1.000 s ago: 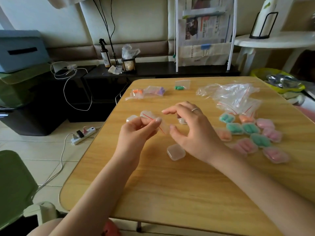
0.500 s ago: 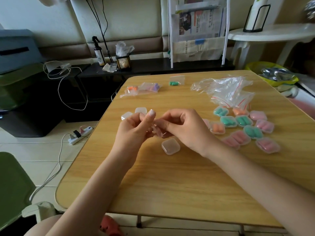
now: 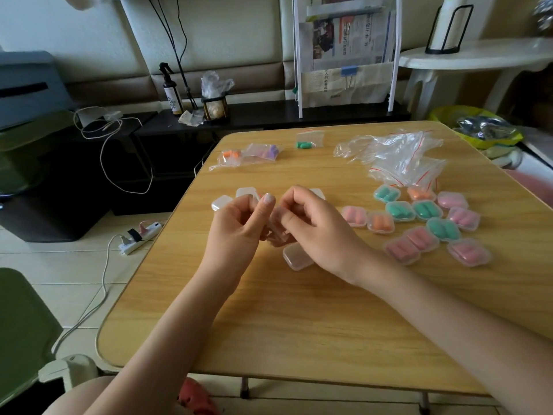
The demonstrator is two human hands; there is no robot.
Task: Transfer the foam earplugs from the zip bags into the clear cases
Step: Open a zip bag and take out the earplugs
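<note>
Both hands (image 3: pixel 270 223) have closed in, now pinching the zip bag (image 3: pixel 273 227); peel the seal apart gently over the empty case (image 3: pixel 297 256).

The newspaper (image 3: pixel 347 34) carries print too small to read.

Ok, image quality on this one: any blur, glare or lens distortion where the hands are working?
Head view: wide-angle bending bows the white rack and table edges; the left hand and right hand look slightly soft, so the zip bag they pinch is hard to read; soft daylight, no strong glare on the filled cases.
</note>
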